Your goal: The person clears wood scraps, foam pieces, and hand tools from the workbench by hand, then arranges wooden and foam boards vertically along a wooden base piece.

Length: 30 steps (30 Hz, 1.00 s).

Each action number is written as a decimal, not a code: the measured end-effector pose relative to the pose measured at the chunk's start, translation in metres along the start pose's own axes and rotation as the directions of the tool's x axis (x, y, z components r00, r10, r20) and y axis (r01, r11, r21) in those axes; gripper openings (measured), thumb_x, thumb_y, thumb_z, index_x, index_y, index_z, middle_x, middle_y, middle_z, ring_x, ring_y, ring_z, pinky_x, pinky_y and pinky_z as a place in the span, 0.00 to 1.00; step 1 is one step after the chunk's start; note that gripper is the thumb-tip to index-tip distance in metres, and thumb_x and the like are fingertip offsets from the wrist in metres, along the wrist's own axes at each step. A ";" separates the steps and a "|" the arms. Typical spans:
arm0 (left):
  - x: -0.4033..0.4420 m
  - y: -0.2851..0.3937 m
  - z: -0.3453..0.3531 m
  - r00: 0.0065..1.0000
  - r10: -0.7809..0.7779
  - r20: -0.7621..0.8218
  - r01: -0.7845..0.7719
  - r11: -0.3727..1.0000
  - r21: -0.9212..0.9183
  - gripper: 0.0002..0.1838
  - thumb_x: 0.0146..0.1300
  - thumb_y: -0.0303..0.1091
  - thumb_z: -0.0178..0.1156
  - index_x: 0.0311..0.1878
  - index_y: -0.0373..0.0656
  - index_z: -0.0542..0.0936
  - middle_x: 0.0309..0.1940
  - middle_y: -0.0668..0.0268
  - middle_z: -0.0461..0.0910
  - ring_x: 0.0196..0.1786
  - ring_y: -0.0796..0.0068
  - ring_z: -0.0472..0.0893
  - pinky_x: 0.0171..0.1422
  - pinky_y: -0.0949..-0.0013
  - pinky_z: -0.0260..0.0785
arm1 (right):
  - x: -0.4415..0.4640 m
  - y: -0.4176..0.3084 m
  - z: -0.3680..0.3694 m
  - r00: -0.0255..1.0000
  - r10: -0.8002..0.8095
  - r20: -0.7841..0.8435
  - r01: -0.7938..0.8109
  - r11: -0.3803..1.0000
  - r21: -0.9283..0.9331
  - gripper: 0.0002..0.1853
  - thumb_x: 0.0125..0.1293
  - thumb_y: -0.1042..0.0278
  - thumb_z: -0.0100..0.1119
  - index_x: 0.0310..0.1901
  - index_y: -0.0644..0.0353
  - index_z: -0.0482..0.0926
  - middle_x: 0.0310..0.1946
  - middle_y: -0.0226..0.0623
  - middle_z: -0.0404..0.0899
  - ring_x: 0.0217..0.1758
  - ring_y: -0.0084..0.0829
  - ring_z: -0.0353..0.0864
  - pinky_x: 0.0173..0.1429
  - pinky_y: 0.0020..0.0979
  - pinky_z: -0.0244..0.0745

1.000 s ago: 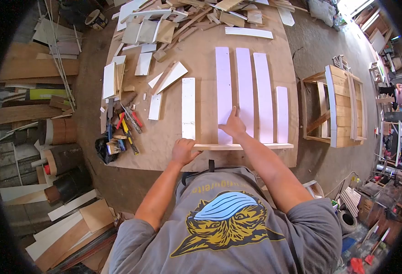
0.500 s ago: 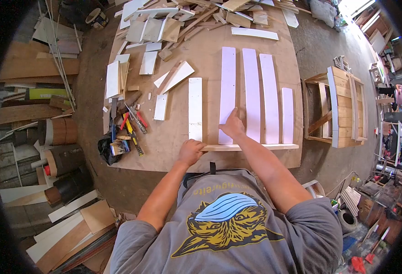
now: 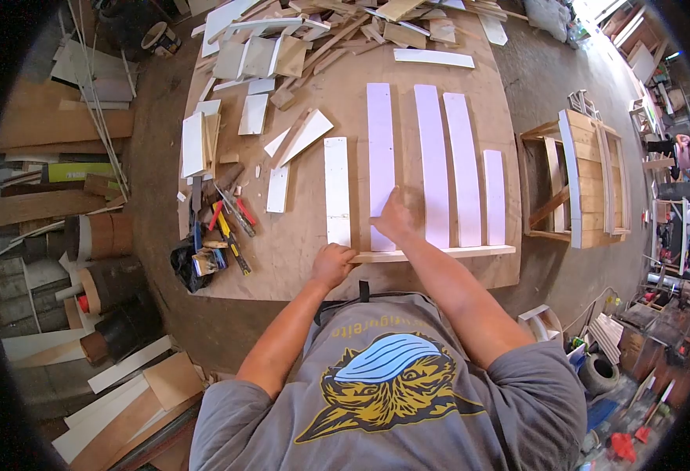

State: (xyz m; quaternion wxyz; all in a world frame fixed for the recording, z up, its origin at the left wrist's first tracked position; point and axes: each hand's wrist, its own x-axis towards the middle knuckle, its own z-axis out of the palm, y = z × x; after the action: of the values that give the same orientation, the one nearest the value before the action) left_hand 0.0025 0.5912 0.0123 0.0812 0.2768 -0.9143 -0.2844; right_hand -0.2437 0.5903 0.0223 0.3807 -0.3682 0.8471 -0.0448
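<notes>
My left hand [image 3: 334, 264] closes around the left end of a pale wooden strip [image 3: 480, 252] that lies crosswise along the table's near edge. A lilac-tinted board [image 3: 380, 141] stretches away from this strip, and my right hand [image 3: 395, 220] grips its lower part, thumb on the left side and fingers at the right. To its right lie two more long lilac boards [image 3: 432, 165] and a shorter one [image 3: 495, 196], their near ends by the strip. On the left is a short white board [image 3: 336, 188], its near end close to my left hand.
Pliers, a yellow-and-black tool [image 3: 233, 242] and a black bag [image 3: 186, 265] lie at the table's left. Scrap wood [image 3: 290, 55] is heaped at the far end. A slatted wooden frame [image 3: 588, 180] stands on the right. Another person [image 3: 684, 155] is far right.
The leftmost long lilac board has slid left, closer to the white board, with my right hand on it. My left hand stays on the strip's end. The view has shifted slightly.
</notes>
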 end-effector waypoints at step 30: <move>0.007 0.020 -0.028 0.995 -0.087 0.057 0.083 0.994 0.078 0.29 0.60 0.60 0.74 0.54 0.46 0.89 0.46 0.58 0.89 0.51 0.53 0.85 0.59 0.52 0.75 | 0.022 0.050 -0.048 0.977 -0.087 -0.194 0.059 0.987 -0.146 0.48 0.68 0.41 0.67 0.81 0.59 0.58 0.64 0.60 0.78 0.67 0.55 0.80 0.64 0.54 0.80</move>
State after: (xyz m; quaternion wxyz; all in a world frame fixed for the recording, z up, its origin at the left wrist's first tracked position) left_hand -0.0036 0.5878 0.0465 0.0308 0.3097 -0.9137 -0.2614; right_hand -0.3155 0.6025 0.0255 0.2650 -0.4183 0.8680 -0.0360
